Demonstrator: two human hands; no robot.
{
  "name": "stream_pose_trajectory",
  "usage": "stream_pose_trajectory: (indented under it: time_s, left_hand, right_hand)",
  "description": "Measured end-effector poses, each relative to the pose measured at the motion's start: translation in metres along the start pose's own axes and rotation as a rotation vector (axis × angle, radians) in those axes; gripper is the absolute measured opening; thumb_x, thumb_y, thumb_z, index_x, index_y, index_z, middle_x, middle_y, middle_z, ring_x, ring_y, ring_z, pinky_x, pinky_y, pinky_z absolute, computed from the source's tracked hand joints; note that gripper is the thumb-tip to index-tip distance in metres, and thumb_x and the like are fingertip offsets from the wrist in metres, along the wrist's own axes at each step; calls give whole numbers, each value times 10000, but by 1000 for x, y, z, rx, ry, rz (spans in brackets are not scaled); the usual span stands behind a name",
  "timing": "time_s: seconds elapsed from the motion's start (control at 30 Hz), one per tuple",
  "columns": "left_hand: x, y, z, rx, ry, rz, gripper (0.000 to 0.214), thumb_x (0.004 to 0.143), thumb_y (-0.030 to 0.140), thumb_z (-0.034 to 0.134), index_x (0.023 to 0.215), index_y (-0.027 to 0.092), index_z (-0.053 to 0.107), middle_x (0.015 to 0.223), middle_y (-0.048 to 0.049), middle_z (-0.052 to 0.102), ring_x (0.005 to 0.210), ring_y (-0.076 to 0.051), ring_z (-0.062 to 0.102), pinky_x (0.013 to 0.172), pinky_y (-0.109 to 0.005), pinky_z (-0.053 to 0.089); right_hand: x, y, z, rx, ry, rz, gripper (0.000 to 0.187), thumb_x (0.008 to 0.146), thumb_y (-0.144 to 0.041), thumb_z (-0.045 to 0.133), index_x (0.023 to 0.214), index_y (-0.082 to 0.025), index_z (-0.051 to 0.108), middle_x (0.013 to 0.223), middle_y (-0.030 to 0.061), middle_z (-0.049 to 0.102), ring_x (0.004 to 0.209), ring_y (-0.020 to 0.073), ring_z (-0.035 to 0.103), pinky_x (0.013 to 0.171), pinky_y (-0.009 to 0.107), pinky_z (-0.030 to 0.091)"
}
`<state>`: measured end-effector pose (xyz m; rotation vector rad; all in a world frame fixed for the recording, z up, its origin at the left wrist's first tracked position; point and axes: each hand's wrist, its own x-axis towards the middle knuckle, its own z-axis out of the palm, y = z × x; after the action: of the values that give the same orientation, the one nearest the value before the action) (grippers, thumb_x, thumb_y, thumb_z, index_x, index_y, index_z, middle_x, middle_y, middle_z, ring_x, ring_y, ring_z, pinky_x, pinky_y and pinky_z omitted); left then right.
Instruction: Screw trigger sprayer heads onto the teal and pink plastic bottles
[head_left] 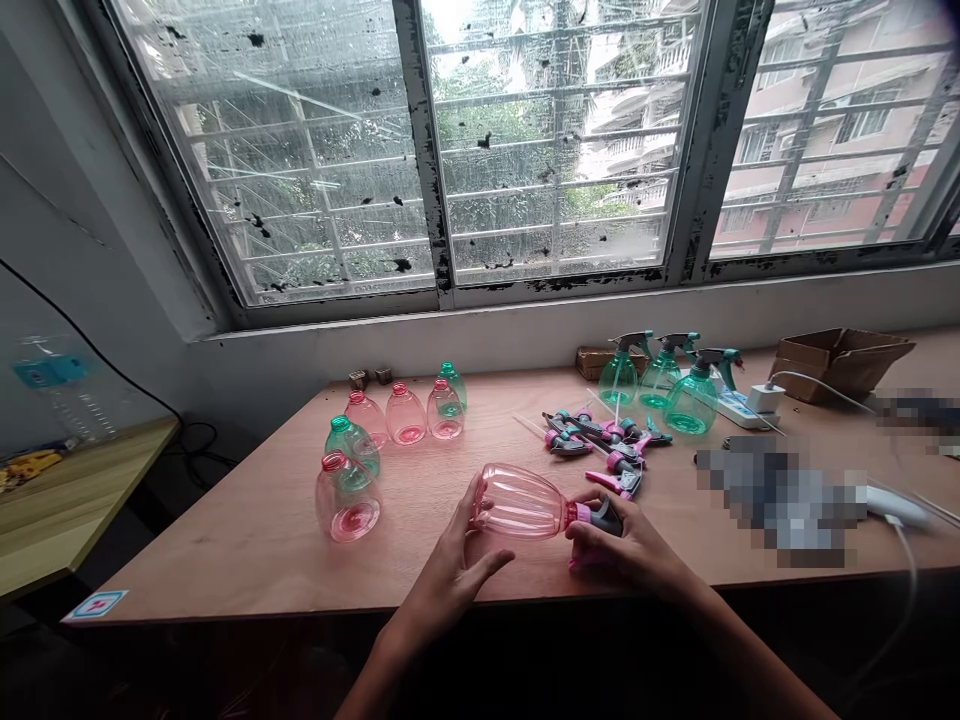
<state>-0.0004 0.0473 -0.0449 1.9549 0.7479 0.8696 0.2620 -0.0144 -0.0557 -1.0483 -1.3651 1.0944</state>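
A clear pink spray bottle lies sideways between my hands at the table's front. My left hand cups its base with the fingers, while the thumb stands off from it. At the neck end, my right hand is closed around the pink and grey spray head, which sits on the bottle's neck. Just beyond lies a heap of spray heads in pink, grey and teal, some with thin tubes. To the left stand open pink bottles and green bottles without heads.
Green bottles with spray heads stand at the back right, beside a white power strip and an open cardboard box. A blurred patch and a white cabled object lie right. A window sill borders the table's back.
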Motion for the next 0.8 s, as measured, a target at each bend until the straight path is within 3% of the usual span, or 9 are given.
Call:
stream_pose_trajectory:
  time_s: [0.2,0.37,0.5,0.67,0.8]
  left_hand:
    - [3,0,0,48,25,28,675,933,383,618,1520,304,296,1469,-98,468,1351,-287,452,1167,-458,326]
    - [2,-5,2,9,24,18,734,929,374,622,1536,356,211,1510,-78,434,1335,-281,481,1146,-454,363]
    - [-1,-3,1,22,31,7,892,855,386,722,1551,320,168,1574,-98,347,1401,-305,394,1188,-481,284]
    - [2,3,0,0,51,19,688,922,408,630,1516,258,317,1517,-108,433,1401,-298,396,1192,-452,279]
    - [3,5,-1,-32,17,-7,719,901,396,664,1517,287,310,1519,-89,430,1416,-297,375,1202,-450,260]
  right_hand:
    - [-1,-2,0,-23,1,-7,357,856,-451,727,1039,-191,565,733,14,745,683,239,742,699,374,602]
    - [-1,0,1,38,-7,17,372,857,-461,723,1042,-196,539,720,13,743,644,247,748,654,386,616]
    - [-1,-1,1,-16,-17,-1,378,854,-473,721,1047,-189,563,745,23,742,691,247,745,707,396,618]
    - [-1,-2,1,-37,-9,-14,385,847,-479,727,1053,-190,577,748,22,744,697,249,737,706,395,612]
    - [0,-3,0,-38,10,-8,365,845,-469,733,1035,-200,575,707,14,749,646,246,741,671,375,601]
